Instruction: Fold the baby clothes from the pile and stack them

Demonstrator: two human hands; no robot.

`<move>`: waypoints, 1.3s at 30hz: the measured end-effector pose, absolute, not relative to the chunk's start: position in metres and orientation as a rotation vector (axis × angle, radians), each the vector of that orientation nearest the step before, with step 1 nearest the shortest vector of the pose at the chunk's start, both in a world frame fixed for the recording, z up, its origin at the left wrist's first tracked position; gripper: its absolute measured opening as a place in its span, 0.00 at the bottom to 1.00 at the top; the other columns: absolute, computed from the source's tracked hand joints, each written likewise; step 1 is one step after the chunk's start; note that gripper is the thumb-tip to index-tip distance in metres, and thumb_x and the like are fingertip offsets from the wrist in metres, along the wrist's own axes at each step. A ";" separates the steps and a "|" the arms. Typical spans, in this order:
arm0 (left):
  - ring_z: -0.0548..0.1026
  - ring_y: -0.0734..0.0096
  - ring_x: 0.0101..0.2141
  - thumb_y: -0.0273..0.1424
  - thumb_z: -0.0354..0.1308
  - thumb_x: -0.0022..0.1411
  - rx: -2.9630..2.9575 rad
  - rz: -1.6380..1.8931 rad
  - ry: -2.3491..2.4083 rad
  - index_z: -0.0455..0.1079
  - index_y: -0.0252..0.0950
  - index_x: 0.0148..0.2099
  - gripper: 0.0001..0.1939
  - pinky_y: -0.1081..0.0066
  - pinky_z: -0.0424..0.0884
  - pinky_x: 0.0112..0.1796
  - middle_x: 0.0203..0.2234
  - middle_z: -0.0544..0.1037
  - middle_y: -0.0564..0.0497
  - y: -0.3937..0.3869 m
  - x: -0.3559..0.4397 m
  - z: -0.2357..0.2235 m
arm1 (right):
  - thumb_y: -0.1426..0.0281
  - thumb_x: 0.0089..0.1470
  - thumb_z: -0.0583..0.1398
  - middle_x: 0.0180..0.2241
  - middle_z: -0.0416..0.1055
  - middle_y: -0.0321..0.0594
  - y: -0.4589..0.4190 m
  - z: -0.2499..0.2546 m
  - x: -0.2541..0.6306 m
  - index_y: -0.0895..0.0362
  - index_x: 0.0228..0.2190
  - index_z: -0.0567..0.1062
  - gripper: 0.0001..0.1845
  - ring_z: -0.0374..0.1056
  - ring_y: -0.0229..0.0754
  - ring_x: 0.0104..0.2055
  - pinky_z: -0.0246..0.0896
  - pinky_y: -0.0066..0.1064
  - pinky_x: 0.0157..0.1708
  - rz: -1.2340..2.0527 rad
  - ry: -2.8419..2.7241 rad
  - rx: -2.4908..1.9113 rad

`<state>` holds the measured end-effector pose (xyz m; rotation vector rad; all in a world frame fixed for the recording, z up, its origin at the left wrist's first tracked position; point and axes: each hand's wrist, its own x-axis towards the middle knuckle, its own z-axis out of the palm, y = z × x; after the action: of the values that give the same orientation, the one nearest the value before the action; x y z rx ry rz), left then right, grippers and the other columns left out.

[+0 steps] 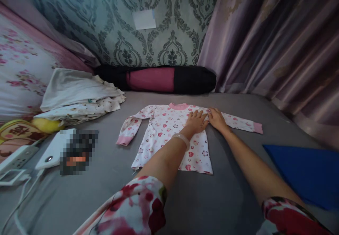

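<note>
A small white long-sleeved shirt (pixel 164 136) with pink and red hearts and flowers lies spread on the grey bed sheet, its pink collar towards the wall. Its sleeve on the left bends down, while the one on the right stretches outward to a pink cuff. My left hand (pixel 196 121), with a pale bangle at the wrist, rests flat on the upper right of the shirt, fingers spread. Beside it, my right hand (pixel 217 119) touches the right shoulder where the sleeve begins. Its fingertips are bent onto the cloth, and whether they pinch it is unclear.
Folded pale cloths (pixel 79 93) are piled at the left. Nearer lie a power strip (pixel 19 159), a white power bank (pixel 55 150) with a cable and a pixelated item. A black and maroon bolster (pixel 153 79) lines the wall. A blue flat sheet (pixel 304 175) is at the right.
</note>
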<state>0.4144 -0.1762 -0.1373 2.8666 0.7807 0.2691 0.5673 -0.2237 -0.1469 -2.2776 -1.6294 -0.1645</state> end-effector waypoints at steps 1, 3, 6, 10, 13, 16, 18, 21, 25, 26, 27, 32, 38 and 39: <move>0.51 0.50 0.65 0.43 0.35 0.70 2.857 0.262 0.776 0.53 0.37 0.67 0.29 0.49 0.45 0.63 0.67 0.54 0.45 -0.176 0.415 -0.136 | 0.66 0.64 0.44 0.58 0.64 0.53 -0.232 -0.148 0.570 0.62 0.56 0.66 0.25 0.58 0.49 0.60 0.52 0.40 0.59 -0.155 -1.676 -2.285; 0.49 0.51 0.66 0.44 0.34 0.70 2.824 0.230 0.747 0.53 0.37 0.67 0.30 0.50 0.43 0.63 0.68 0.52 0.45 -0.173 0.415 -0.133 | 0.61 0.65 0.41 0.62 0.59 0.52 -0.250 -0.149 0.577 0.62 0.59 0.62 0.29 0.54 0.51 0.64 0.46 0.46 0.62 -0.131 -1.704 -2.385; 0.46 0.57 0.67 0.48 0.33 0.69 2.685 0.144 0.714 0.50 0.36 0.68 0.33 0.54 0.41 0.64 0.69 0.48 0.44 -0.167 0.409 -0.124 | 0.59 0.66 0.36 0.65 0.54 0.50 -0.278 -0.142 0.591 0.61 0.62 0.58 0.32 0.48 0.51 0.66 0.43 0.52 0.62 -0.082 -1.655 -2.566; 0.48 0.59 0.67 0.48 0.36 0.68 2.499 0.112 0.738 0.47 0.33 0.68 0.34 0.58 0.48 0.63 0.68 0.48 0.40 -0.166 0.386 -0.117 | 0.61 0.66 0.38 0.62 0.58 0.54 -0.309 -0.122 0.609 0.59 0.61 0.62 0.30 0.55 0.57 0.62 0.48 0.56 0.58 -0.099 -1.479 -2.803; 0.61 0.59 0.61 0.42 0.46 0.67 2.543 0.157 0.624 0.56 0.29 0.63 0.29 0.64 0.57 0.59 0.63 0.60 0.37 -0.180 0.359 -0.115 | 0.66 0.63 0.47 0.51 0.68 0.62 -0.320 -0.110 0.607 0.66 0.52 0.71 0.24 0.63 0.59 0.55 0.53 0.52 0.53 -0.273 -1.324 -2.904; 0.71 0.61 0.51 0.38 0.50 0.66 2.596 0.135 0.466 0.66 0.31 0.55 0.20 0.67 0.66 0.52 0.51 0.72 0.40 -0.212 0.335 -0.109 | 0.73 0.59 0.50 0.47 0.70 0.58 -0.316 -0.106 0.586 0.65 0.49 0.73 0.20 0.67 0.55 0.49 0.57 0.46 0.50 -0.357 -1.495 -2.685; 0.72 0.60 0.49 0.41 0.53 0.65 2.622 0.153 0.463 0.68 0.33 0.53 0.21 0.66 0.67 0.50 0.49 0.73 0.41 -0.240 0.322 -0.102 | 0.75 0.58 0.51 0.47 0.71 0.53 -0.306 -0.107 0.566 0.61 0.47 0.75 0.19 0.66 0.51 0.49 0.58 0.40 0.51 -0.314 -1.664 -2.443; 0.69 0.54 0.50 0.49 0.58 0.60 2.701 0.155 0.550 0.71 0.36 0.51 0.25 0.60 0.67 0.50 0.48 0.72 0.42 -0.283 0.307 -0.089 | 0.75 0.56 0.54 0.45 0.72 0.48 -0.291 -0.110 0.536 0.59 0.44 0.76 0.16 0.65 0.47 0.49 0.58 0.35 0.51 -0.197 -1.800 -2.214; 0.70 0.54 0.48 0.47 0.61 0.57 2.747 0.090 0.585 0.70 0.36 0.49 0.24 0.61 0.68 0.48 0.45 0.73 0.42 -0.324 0.294 -0.079 | 0.79 0.54 0.53 0.45 0.71 0.44 -0.282 -0.114 0.513 0.57 0.44 0.76 0.18 0.66 0.43 0.48 0.59 0.31 0.50 0.011 -1.930 -2.073; 0.71 0.56 0.47 0.45 0.61 0.58 2.746 0.059 0.583 0.70 0.35 0.48 0.22 0.62 0.68 0.47 0.44 0.73 0.43 -0.330 0.292 -0.079 | 0.79 0.55 0.53 0.45 0.71 0.43 -0.282 -0.115 0.511 0.56 0.44 0.76 0.18 0.65 0.43 0.48 0.59 0.31 0.51 0.030 -1.943 -2.059; 0.72 0.57 0.46 0.43 0.60 0.60 2.743 0.036 0.590 0.69 0.35 0.48 0.20 0.63 0.69 0.46 0.44 0.74 0.43 -0.334 0.291 -0.079 | 0.79 0.56 0.52 0.45 0.71 0.43 -0.282 -0.116 0.510 0.56 0.44 0.77 0.18 0.65 0.43 0.49 0.59 0.32 0.51 0.035 -1.948 -2.057; 0.74 0.58 0.45 0.32 0.51 0.65 2.800 0.023 0.696 0.68 0.31 0.49 0.14 0.65 0.71 0.42 0.44 0.75 0.40 -0.347 0.293 -0.081 | 0.74 0.60 0.51 0.45 0.72 0.44 -0.282 -0.119 0.509 0.54 0.44 0.78 0.17 0.65 0.45 0.49 0.58 0.32 0.51 -0.028 -1.919 -2.123; 0.76 0.57 0.44 0.27 0.47 0.65 2.873 0.031 0.713 0.72 0.29 0.44 0.14 0.66 0.73 0.39 0.39 0.76 0.37 -0.353 0.300 -0.082 | 0.74 0.60 0.52 0.44 0.72 0.44 -0.277 -0.123 0.513 0.54 0.43 0.78 0.16 0.66 0.46 0.49 0.60 0.33 0.49 -0.043 -1.909 -2.117; 0.76 0.58 0.43 0.27 0.47 0.65 2.865 0.033 0.708 0.73 0.29 0.43 0.14 0.66 0.73 0.39 0.38 0.77 0.38 -0.352 0.301 -0.083 | 0.74 0.60 0.53 0.43 0.72 0.44 -0.275 -0.124 0.514 0.55 0.42 0.79 0.16 0.66 0.46 0.48 0.60 0.33 0.49 -0.039 -1.905 -2.115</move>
<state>0.3013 -0.3525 -0.0828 2.8654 0.7077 0.0326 0.5137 -0.2752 -0.1235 -2.1148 -1.9052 -0.0392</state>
